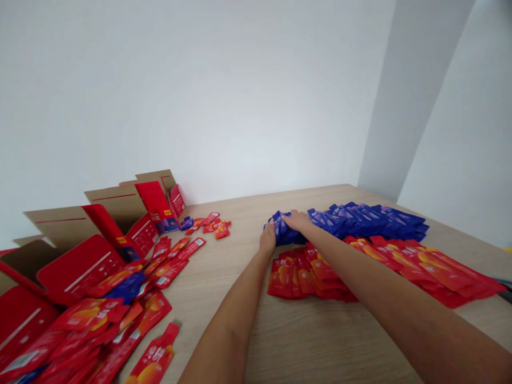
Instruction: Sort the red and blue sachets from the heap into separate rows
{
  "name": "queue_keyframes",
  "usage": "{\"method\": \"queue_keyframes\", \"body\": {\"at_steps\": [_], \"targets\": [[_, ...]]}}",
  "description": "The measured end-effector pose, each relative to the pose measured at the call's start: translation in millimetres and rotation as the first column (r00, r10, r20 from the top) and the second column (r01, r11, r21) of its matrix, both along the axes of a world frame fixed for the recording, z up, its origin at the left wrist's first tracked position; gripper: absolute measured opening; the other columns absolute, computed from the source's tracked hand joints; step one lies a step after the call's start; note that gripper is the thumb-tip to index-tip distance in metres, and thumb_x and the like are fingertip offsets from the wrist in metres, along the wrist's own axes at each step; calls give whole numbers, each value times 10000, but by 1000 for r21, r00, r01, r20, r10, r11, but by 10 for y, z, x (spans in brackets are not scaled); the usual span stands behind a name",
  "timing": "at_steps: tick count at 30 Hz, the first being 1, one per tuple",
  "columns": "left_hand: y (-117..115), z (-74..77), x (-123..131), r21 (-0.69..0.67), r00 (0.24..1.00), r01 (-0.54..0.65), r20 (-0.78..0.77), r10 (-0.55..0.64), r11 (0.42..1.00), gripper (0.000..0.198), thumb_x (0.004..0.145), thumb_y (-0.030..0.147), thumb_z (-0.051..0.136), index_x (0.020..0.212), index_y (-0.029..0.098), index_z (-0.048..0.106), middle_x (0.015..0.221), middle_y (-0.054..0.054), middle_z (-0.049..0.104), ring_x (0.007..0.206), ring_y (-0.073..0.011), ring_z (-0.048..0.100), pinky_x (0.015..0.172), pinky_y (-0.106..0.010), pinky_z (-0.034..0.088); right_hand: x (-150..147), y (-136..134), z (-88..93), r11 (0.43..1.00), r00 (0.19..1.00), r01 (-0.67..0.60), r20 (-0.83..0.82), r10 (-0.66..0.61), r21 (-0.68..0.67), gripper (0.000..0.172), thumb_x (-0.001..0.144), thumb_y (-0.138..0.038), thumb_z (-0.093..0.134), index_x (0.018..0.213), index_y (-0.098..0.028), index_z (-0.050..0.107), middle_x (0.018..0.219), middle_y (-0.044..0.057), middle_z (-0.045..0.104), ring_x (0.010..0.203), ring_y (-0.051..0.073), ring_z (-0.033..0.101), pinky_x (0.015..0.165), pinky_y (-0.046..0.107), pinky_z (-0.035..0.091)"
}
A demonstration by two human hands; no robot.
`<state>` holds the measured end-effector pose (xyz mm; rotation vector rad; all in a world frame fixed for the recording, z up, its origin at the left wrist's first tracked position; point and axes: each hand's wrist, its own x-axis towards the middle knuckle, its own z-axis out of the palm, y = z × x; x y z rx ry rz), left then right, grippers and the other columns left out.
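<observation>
Both my arms reach far across a light wooden table [248,250]. My left hand [268,238] presses against the left end of a row of blue sachets [360,220], fingers curled onto them. My right hand [296,220] lies on top of the same end of the blue row, fingers closed over the packets. In front of the blue row, nearer to me, runs a row of overlapping red sachets [404,264] with orange fruit print. My right forearm passes over that red row.
At the left stand open red-and-brown cardboard boxes [120,218], with a loose heap of red sachets [112,314] spilling toward me and a few small ones [212,224] farther back. A white wall rises behind the table.
</observation>
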<state>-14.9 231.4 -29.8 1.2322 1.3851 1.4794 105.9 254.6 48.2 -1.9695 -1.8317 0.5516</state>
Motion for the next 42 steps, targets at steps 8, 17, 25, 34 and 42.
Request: {"method": "queue_keyframes", "body": {"at_steps": [8,17,25,34,42], "targets": [[-14,-34,36,39,965,-75,-247,83,996,324,885,319,443,1114,192,632,1306,-72,570,1340,-208,356,1125,-344,208,302,-7,25,977,965,-202,181,188,65,349,905,-318,512,1221,-169,527,1255,107,550,1102,237,548,932,457,438],[-65,9,-119,26,869,-187,-462,177,982,508,950,348,222,1023,122,671,1080,-144,681,1070,-236,598,961,-354,406,338,-409,-77,876,814,-476,417,404,82,538,791,-248,547,1324,-234,479,1450,106,398,1314,337,345,1017,525,322],[-36,9,-366,36,773,-128,-623,122,991,516,955,364,236,918,157,707,979,-107,715,987,-221,629,898,-326,440,377,-373,-169,803,712,-590,524,467,86,486,840,-217,500,1320,-288,472,1401,74,463,1261,312,405,971,539,349],[21,-44,-388,123,689,-61,-713,131,990,425,962,332,275,1038,157,656,1023,-93,689,1029,-191,595,946,-314,405,333,-462,-151,827,736,-538,568,369,160,430,877,-269,486,1306,-231,484,1294,133,544,1160,312,498,939,484,371],[65,-104,-429,164,641,-121,-740,203,979,429,957,358,283,990,159,663,972,-108,695,1011,-211,591,926,-349,400,434,-538,-116,851,772,-489,549,321,190,419,882,-305,475,1279,-172,497,1288,165,542,1167,314,496,941,460,389]]}}
